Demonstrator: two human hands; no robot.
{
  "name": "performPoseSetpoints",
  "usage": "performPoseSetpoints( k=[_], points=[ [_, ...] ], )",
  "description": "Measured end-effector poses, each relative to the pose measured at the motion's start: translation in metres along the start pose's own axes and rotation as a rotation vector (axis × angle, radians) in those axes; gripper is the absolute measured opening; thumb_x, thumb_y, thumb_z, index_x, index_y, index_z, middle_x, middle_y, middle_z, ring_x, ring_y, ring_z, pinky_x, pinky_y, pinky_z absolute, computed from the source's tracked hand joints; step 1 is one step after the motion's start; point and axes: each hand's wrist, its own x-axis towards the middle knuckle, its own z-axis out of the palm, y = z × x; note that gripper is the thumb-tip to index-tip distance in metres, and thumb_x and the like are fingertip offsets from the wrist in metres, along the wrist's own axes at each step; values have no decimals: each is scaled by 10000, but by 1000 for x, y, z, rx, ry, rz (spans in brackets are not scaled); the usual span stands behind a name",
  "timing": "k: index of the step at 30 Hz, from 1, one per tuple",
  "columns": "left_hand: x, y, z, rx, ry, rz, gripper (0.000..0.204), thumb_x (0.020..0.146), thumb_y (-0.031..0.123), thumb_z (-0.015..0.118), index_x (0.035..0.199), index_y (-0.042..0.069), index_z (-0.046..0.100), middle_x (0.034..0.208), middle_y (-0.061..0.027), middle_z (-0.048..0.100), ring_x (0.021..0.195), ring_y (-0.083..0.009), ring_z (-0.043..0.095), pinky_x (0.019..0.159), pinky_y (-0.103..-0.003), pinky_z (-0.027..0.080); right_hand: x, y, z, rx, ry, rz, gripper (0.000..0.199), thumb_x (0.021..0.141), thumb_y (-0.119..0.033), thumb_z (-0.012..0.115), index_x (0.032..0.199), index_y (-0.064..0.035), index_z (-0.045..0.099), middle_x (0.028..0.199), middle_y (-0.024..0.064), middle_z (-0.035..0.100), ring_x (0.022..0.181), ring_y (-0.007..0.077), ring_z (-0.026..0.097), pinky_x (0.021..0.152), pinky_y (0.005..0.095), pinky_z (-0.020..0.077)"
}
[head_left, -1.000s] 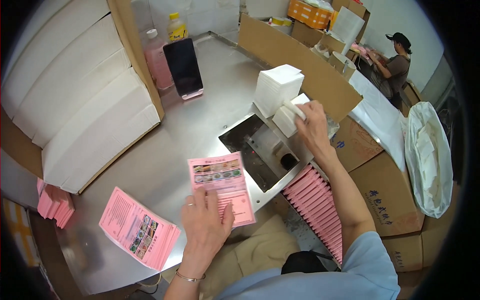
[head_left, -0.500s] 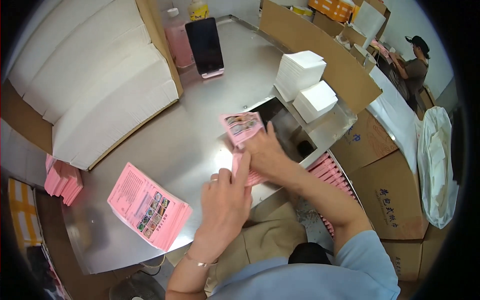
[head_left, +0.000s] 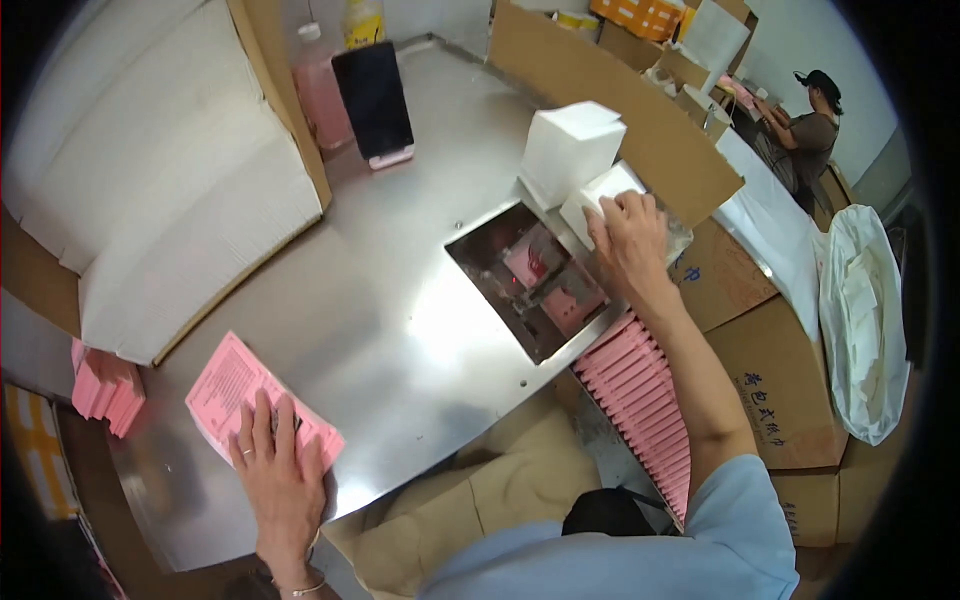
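Note:
My left hand point(head_left: 275, 450) lies with its fingers stretched over a stack of pink printed sleeves point(head_left: 232, 378) on the metal table's near left. My right hand point(head_left: 630, 235) is at the smaller stack of white folded napkins point(head_left: 612, 180), its fingers bent over the top and the thumb at the near side. How many napkins it grips is hidden. Beside it stands a taller napkin stack point(head_left: 570, 150). Between my hands is a rectangular opening point(head_left: 488, 272) in the tabletop, with pink packets point(head_left: 570, 303) visible inside.
Rows of pink packets point(head_left: 640, 400) fill a box below the table's right edge. A phone on a stand point(head_left: 375, 105) and a pink bottle point(head_left: 322, 100) stand at the back. An open carton of white paper point(head_left: 190, 190) occupies the left. Another person point(head_left: 812, 140) sits far right.
Both hands have parted from the pink packet they held together. My left hand moved left onto the pink stack, my right up to the napkins. Pink packets now show in the opening.

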Motion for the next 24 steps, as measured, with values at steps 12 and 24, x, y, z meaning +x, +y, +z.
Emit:
performPoseSetpoints(
  k=[12, 24],
  points=[
    [21, 6, -13, -425, 207, -155, 245, 865, 49, 648, 1107, 54, 606, 985, -169, 590, 936, -380, 565, 839, -469, 464, 0, 19, 16, 349, 58, 39, 119, 876, -58, 634, 969, -26, 701, 948, 125, 620, 964, 316, 578, 797, 439, 456],
    [48, 119, 20, -492, 73, 240, 864, 650, 420, 839, 1362, 43, 527, 1508, -260, 402, 1374, -433, 390, 1012, -605, 319, -45, -137, -41, 458, -242, -520, 224, 848, -134, 626, 1047, -48, 681, 974, 122, 614, 954, 260, 668, 1095, 705, 307]
  ],
)
